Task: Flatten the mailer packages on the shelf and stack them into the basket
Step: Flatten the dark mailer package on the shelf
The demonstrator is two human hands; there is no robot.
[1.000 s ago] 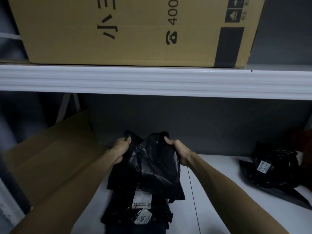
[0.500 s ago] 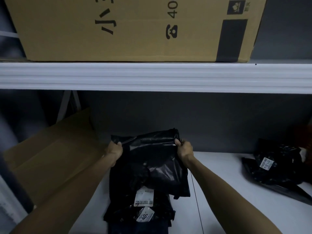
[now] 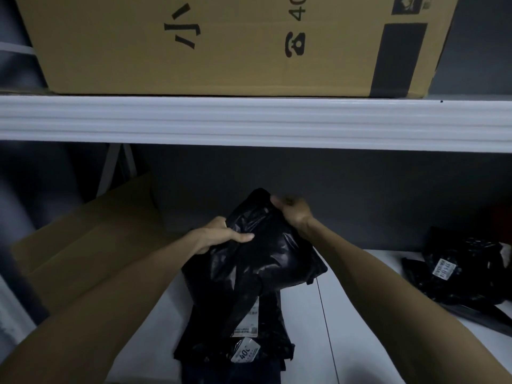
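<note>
Left hand (image 3: 219, 235): thumb over black mailer (image 3: 266, 253), gripping left edge | Right hand (image 3: 293, 210): fingers curled, pinching top right corner | Mailer: held tilted above stacked mailers (image 3: 235, 336) on lower shelf (image 3: 360, 314) | Forearms extended forward.

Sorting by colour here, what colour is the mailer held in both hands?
Glossy black; the mailer shows best in the head view.

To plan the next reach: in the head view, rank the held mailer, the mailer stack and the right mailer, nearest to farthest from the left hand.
1. Held mailer: in the left hand's grip, centre.
2. Mailer stack: just below it, centre.
3. Right mailer: far right of the shelf.
</note>
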